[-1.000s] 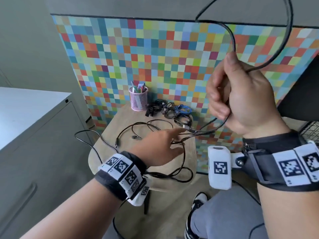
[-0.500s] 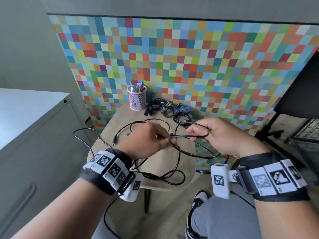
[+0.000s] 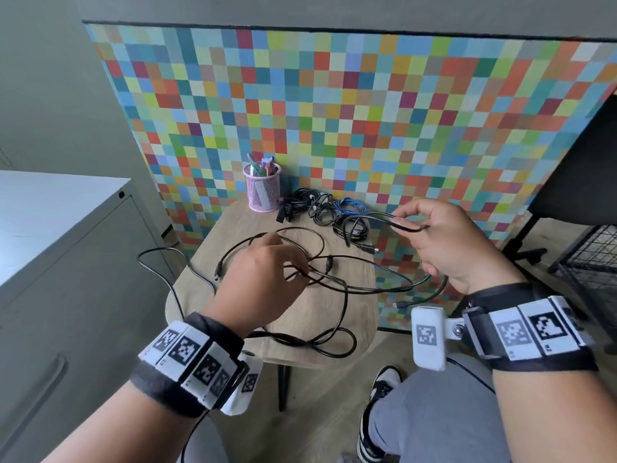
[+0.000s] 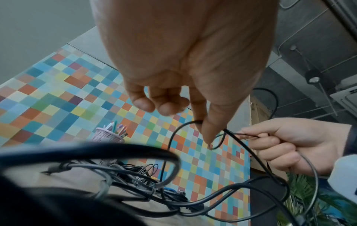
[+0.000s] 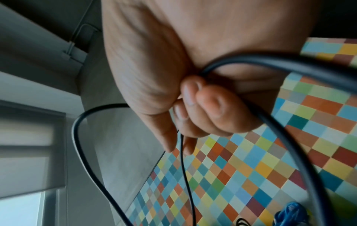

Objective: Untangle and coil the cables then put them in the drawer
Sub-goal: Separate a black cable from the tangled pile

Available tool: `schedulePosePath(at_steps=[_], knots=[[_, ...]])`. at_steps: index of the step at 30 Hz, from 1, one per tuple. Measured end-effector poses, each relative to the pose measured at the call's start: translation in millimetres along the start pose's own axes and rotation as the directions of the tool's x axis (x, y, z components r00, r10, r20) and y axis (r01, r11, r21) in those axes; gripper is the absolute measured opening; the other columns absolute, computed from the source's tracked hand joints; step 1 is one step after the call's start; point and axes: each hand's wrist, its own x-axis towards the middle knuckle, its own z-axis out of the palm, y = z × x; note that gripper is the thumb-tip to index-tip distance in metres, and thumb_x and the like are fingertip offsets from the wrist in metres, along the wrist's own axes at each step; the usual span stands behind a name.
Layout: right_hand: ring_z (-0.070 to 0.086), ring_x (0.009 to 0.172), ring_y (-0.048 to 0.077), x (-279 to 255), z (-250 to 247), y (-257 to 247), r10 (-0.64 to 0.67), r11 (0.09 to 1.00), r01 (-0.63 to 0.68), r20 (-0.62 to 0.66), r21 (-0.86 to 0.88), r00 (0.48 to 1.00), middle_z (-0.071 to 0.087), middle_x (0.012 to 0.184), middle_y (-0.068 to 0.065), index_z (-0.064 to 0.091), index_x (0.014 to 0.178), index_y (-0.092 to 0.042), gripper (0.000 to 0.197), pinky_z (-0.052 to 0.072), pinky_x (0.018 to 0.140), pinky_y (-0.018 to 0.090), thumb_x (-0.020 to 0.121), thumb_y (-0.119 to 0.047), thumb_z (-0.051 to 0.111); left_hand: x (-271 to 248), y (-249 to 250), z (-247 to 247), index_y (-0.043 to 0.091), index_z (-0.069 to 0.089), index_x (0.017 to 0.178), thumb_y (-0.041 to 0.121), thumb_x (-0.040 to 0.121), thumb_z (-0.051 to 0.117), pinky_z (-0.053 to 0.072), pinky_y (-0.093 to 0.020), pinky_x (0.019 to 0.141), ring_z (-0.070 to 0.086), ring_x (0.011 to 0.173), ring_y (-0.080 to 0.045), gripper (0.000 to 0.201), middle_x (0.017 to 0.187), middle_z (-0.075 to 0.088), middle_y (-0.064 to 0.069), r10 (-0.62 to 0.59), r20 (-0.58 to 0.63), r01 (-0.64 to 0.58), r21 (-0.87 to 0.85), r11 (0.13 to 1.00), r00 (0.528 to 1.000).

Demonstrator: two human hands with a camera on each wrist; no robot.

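A long black cable [image 3: 344,297] lies in loose tangled loops over a small wooden table [image 3: 359,324]. My left hand [image 3: 298,265] hovers over the middle of the tangle; in the left wrist view my left hand [image 4: 201,125] pinches a strand between thumb and forefinger. My right hand [image 3: 412,223] is raised at the table's right edge and holds a narrow loop of the same cable, its fingers [image 5: 204,99] curled round it. One plug end [image 3: 399,305] dangles below the right hand. Another plug [image 3: 218,274] rests on the table left of my left hand.
Several coiled black cables [image 3: 314,210] and a blue one [image 3: 349,206] lie at the back of the table beside a pink mesh pen cup [image 3: 262,188]. A grey drawer cabinet [image 3: 66,295] stands left. A black chair [image 3: 581,168] and wire basket [image 3: 597,262] are right.
My right hand came down from high up with a big cable loop, met the left hand over the table, then drew away to the right holding a small loop.
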Motion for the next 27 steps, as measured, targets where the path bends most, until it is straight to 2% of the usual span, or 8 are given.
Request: schedulePosePath(at_steps=[3,6,9,14,16,19,23,27], knots=[[0.026,0.040,0.015,3.0,3.8,-0.5,0.018,0.999,-0.017,0.021,-0.045,1.000,0.045,0.044,-0.018,0.073,0.095,-0.020,0.016,0.030,0.047,0.029,0.104,-0.025,0.061,-0.5,4.7,-0.1,0.034,0.072,0.085,0.023,0.083,0.074,0.043,-0.024,0.059,0.054,0.064,-0.002,0.012,0.066,0.057,0.014,-0.038,0.031,0.039,-0.028,0.999,0.999],[0.022,0.044,0.017,3.4,7.8,-7.0,0.029,0.999,-0.030,0.024,0.034,0.999,0.030,0.053,0.000,0.074,0.088,-0.023,0.025,0.024,0.047,0.029,0.106,-0.025,0.057,0.1,6.8,0.0,0.034,0.071,0.084,0.021,0.083,0.072,0.049,-0.023,0.062,0.060,0.071,-0.001,0.013,0.073,0.065,0.016,-0.043,0.034,0.045,-0.069,0.997,0.998],[0.019,0.044,0.013,3.1,7.4,-18.4,0.061,0.973,-0.062,0.013,0.222,0.998,0.025,0.052,-0.006,0.068,0.093,-0.018,0.026,0.019,0.046,0.025,0.110,-0.019,0.049,3.6,5.4,-0.3,0.033,0.071,0.084,0.019,0.082,0.069,0.052,-0.025,0.065,0.062,0.073,-0.002,0.014,0.074,0.066,0.019,-0.058,0.040,0.062,-0.092,0.994,0.998],[0.019,0.039,0.009,1.7,-2.3,-34.3,0.039,0.866,-0.060,0.053,0.497,0.998,0.023,0.053,-0.006,0.063,0.110,-0.008,0.022,0.021,0.041,0.018,0.111,-0.013,0.041,10.4,2.6,-6.4,0.039,0.064,0.082,0.033,0.083,0.076,0.044,-0.021,0.062,0.059,0.071,0.002,0.013,0.073,0.064,0.020,-0.128,0.077,0.132,-0.044,0.990,0.989],[0.020,0.039,0.009,-1.9,-6.8,-38.3,0.026,0.815,-0.051,0.051,0.577,0.998,0.022,0.054,-0.006,0.067,0.105,-0.011,0.025,0.023,0.040,0.018,0.111,-0.013,0.042,12.0,-0.9,-11.5,0.037,0.063,0.081,0.049,0.079,0.080,0.049,-0.025,0.063,0.061,0.071,-0.001,0.021,0.075,0.065,0.017,-0.189,0.094,0.195,-0.056,0.979,0.977],[0.022,0.039,0.008,-8.0,-11.7,-40.3,0.035,0.734,-0.052,0.039,0.677,0.999,0.024,0.053,-0.006,0.072,0.081,-0.023,0.043,0.025,0.039,0.018,0.110,-0.014,0.042,13.1,-9.4,-17.6,0.032,0.068,0.084,0.071,0.071,0.078,0.055,-0.028,0.065,0.066,0.074,-0.005,0.042,0.077,0.070,0.012,-0.266,0.109,0.279,-0.126,0.952,0.958],[0.024,0.040,0.007,-12.6,-12.4,-35.2,0.045,0.642,-0.068,0.051,0.763,0.998,0.025,0.053,-0.007,0.065,0.102,-0.016,0.027,0.030,0.039,0.020,0.110,-0.016,0.040,15.9,-14.4,-19.3,0.027,0.071,0.077,0.080,0.067,0.072,0.053,-0.030,0.065,0.066,0.070,-0.009,0.054,0.073,0.071,0.007,-0.310,0.087,0.321,-0.193,0.927,0.947],[0.024,0.040,0.006,-19.0,-6.0,-30.1,0.058,0.580,-0.058,0.030,0.813,0.998,0.025,0.051,-0.008,0.064,0.103,-0.016,0.028,0.032,0.041,0.020,0.111,-0.017,0.037,17.4,-8.1,-21.7,0.025,0.072,0.068,0.079,0.075,0.063,0.047,-0.026,0.059,0.060,0.061,-0.007,0.055,0.064,0.068,0.006,-0.328,0.078,0.337,-0.176,0.925,0.941]])
